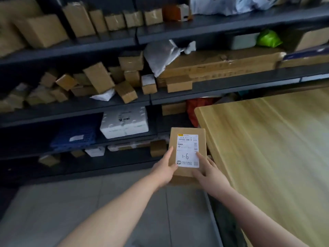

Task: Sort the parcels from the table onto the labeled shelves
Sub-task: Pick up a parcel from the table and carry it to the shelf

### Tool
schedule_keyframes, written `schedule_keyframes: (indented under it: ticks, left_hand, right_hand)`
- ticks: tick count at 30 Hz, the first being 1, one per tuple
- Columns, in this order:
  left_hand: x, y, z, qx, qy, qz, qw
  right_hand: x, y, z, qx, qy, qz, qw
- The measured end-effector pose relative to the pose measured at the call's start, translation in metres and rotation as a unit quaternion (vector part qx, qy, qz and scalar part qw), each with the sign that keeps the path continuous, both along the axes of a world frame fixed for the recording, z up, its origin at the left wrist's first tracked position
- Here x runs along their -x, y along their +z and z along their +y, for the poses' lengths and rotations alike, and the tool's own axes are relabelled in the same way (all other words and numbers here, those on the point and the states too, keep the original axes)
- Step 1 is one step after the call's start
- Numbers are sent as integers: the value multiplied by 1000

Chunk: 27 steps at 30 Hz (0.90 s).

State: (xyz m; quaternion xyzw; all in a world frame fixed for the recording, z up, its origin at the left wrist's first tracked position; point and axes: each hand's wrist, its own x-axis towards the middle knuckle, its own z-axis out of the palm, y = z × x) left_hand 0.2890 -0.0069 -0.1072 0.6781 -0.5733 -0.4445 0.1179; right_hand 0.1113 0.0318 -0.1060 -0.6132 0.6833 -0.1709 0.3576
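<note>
Parcel (173,139) hangs just off the bench's (267,148) left edge, facing the shelves (124,102). Left hand (164,168) and right hand (208,171) have fingers clamped on its near end. Carrying looks underway; its label (187,150) reads 1-6, so next find that shelf.

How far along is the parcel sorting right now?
Many cardboard boxes already sit on the dark shelves. The left hand and right hand together hold one brown parcel, its label handwritten 1-6, not yet shelved. Only part of the table shows, so how many parcels remain cannot be told.
</note>
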Motion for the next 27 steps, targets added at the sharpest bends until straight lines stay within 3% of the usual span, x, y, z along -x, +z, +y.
schedule_keyframes:
  ticks: [6,15,27]
  left_hand:
    - [-107,16,31,31,166,44,985]
    - [-288,42,92,57,337,111,933]
    - [-488,86,171,112,459,44,880]
  right_hand:
    - [-104,17,-25,25,135,-14,990]
    - [-300,45,-19,53,303,2,951]
    - [-528,78,18,82,425,-31,901]
